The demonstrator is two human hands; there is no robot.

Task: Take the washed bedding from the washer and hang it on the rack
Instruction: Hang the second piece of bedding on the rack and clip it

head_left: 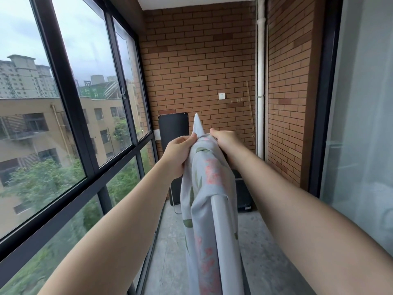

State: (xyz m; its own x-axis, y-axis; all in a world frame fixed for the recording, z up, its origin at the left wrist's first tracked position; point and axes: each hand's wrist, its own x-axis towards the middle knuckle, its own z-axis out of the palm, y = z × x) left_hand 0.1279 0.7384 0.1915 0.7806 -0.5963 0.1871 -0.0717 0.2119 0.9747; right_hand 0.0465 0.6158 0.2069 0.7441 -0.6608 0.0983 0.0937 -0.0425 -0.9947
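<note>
Honestly, you can't see much of the rack (220,211), just a short pale stretch of its top rail poking out where the bedding (209,184) parts. The far end of the rail is buried under cloth, and the bottom of the frame cuts off the near end. The bedding is a light sheet with pink flowers and green leaves, draped over that rail and hanging down both sides. One pointed corner sticks up past the hands. The left hand (177,153) has a bunch of the cloth clenched from the left, and the right hand (225,139) is curled around it from the right, so both are holding fabric up near the top. The fingertips are mostly lost in the folds, so I can't tell exactly how they sit. Behind the sheet there's a black panel (173,128) leaning on the brick wall (200,60), and a dark thing (243,194) low down that's half hidden by the right forearm, no idea what it is. Room-wise, the window frame (70,116) runs close along the left and a glass door (361,124) along the right. Bare concrete floor (265,241) shows on both sides of the rack.
</note>
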